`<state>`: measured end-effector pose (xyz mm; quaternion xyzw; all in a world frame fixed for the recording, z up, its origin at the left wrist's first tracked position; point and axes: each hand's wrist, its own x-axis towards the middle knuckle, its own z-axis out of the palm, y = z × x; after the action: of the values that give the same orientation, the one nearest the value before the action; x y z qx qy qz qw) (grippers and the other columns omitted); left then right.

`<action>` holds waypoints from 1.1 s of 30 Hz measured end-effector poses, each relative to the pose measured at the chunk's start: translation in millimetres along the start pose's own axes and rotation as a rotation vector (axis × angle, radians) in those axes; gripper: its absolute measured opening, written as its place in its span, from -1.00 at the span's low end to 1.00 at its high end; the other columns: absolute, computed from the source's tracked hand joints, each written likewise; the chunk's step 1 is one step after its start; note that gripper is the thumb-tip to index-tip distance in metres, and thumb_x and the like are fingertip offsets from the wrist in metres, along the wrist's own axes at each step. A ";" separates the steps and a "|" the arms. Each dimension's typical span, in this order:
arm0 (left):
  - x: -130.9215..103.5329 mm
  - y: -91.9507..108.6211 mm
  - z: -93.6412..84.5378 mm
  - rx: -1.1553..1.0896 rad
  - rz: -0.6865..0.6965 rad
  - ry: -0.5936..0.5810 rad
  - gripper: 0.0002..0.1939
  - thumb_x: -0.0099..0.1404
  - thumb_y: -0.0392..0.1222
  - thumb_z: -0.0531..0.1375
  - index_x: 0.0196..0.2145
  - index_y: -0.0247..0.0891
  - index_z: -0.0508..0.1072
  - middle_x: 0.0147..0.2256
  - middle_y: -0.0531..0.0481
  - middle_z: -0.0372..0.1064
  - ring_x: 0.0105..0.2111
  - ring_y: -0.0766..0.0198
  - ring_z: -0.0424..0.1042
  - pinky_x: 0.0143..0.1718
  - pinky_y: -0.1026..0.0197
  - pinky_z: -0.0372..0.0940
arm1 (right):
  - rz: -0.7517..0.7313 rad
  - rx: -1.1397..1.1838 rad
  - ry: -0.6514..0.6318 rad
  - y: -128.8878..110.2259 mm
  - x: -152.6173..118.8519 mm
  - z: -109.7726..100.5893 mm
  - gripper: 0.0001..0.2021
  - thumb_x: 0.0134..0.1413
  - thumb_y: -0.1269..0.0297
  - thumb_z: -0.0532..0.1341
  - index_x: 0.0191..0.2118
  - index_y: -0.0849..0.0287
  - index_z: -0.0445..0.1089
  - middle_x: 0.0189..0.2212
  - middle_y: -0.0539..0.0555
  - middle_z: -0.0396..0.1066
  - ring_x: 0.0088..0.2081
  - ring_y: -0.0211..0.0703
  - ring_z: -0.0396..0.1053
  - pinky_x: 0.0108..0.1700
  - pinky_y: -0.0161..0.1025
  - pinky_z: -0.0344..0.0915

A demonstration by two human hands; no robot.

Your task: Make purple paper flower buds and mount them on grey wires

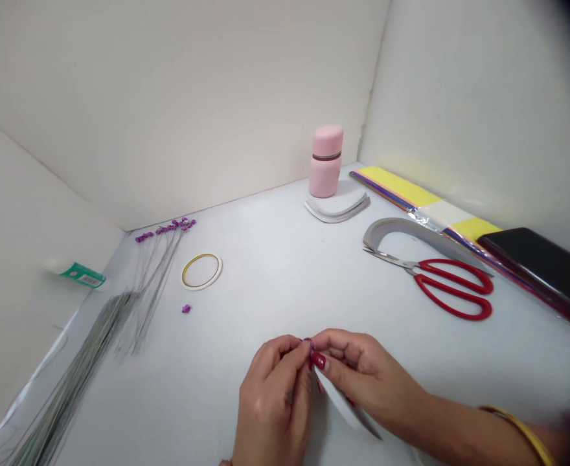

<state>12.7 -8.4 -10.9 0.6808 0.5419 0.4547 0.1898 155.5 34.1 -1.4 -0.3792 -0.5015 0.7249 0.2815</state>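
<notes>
My left hand (273, 391) and my right hand (372, 375) meet fingertip to fingertip low in the view, just above the table. Both pinch one end of a narrow paper strip (341, 402), where a bit of purple shows between the fingers. From there the strip's pale tail slants down to the right, under my right hand. The fingers hide most of the pinched end. To the left on the table lies a small purple folded star (186, 309), apart from both hands.
Purple-tipped wires (161, 259) and a wire bundle (85, 362) lie left, near a tape roll (182, 275). Red-handled scissors (453, 288) rest by curved strips (411, 226) at right. A pink flask (324, 171), coloured sheets (401, 184) and a black phone-like object (542, 265) stand or lie behind.
</notes>
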 end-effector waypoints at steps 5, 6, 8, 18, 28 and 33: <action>7.6 0.4 -4.7 -0.317 -0.280 -0.104 -0.77 0.25 -0.33 0.07 -0.21 -0.19 0.47 -0.30 -0.06 0.38 -0.27 0.25 0.40 -0.28 0.24 0.31 | 0.051 -0.023 0.018 -1.2 2.0 -3.4 -0.73 0.07 0.10 0.14 -0.35 0.24 0.38 -0.61 -0.08 0.27 -0.64 -0.42 0.04 -0.59 -0.43 0.00; 8.9 -0.4 -5.7 -0.366 -0.360 -0.096 -0.79 0.26 -0.29 0.07 -0.21 -0.20 0.46 -0.30 -0.06 0.39 -0.28 0.24 0.40 -0.27 0.24 0.31 | 0.055 -0.027 0.010 -1.4 1.9 -3.7 -0.72 0.07 0.09 0.14 -0.35 0.24 0.38 -0.60 -0.07 0.28 -0.64 -0.42 0.05 -0.59 -0.43 0.00; 10.9 -1.7 -7.2 -0.427 -0.464 -0.089 -0.82 0.24 -0.22 0.10 -0.24 -0.23 0.48 -0.33 -0.06 0.40 -0.30 0.23 0.41 -0.28 0.23 0.30 | 0.057 -0.037 -0.004 -1.4 1.3 -3.8 -0.72 0.06 0.09 0.15 -0.35 0.23 0.39 -0.59 -0.07 0.29 -0.63 -0.40 0.08 -0.57 -0.43 0.02; 9.0 3.7 -4.7 -0.444 -0.430 -0.032 -0.91 0.18 -0.23 0.18 -0.43 -0.25 0.47 -0.45 0.01 0.34 -0.43 0.29 0.36 -0.40 0.28 0.25 | 0.063 0.064 -0.062 1.4 2.0 -1.7 -0.75 0.01 0.11 0.20 -0.40 0.23 0.33 -0.58 -0.06 0.31 -0.58 -0.36 0.19 -0.51 -0.38 0.12; 10.5 -0.5 -5.8 -0.622 -0.556 -0.081 -0.93 0.14 -0.22 0.22 -0.41 -0.24 0.51 -0.45 0.02 0.38 -0.42 0.32 0.37 -0.37 0.30 0.26 | 0.169 0.110 -0.052 -3.4 3.5 -1.7 -0.71 -0.02 0.07 0.20 -0.47 0.24 0.27 -0.68 -0.09 0.29 -0.71 -0.45 0.12 -0.64 -0.45 -0.06; 8.1 1.3 -3.9 -0.659 -0.617 -0.031 -0.89 0.11 -0.20 0.25 -0.36 -0.23 0.53 -0.44 0.01 0.42 -0.43 0.34 0.37 -0.38 0.33 0.26 | 0.145 0.077 -0.046 -0.2 3.3 -2.5 -0.73 0.01 0.11 0.18 -0.47 0.23 0.26 -0.68 -0.11 0.28 -0.70 -0.46 0.12 -0.63 -0.47 -0.05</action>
<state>10.2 -2.4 -4.6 0.3973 0.5429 0.5151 0.5312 155.7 38.1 -2.6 -0.3866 -0.4507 0.7707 0.2311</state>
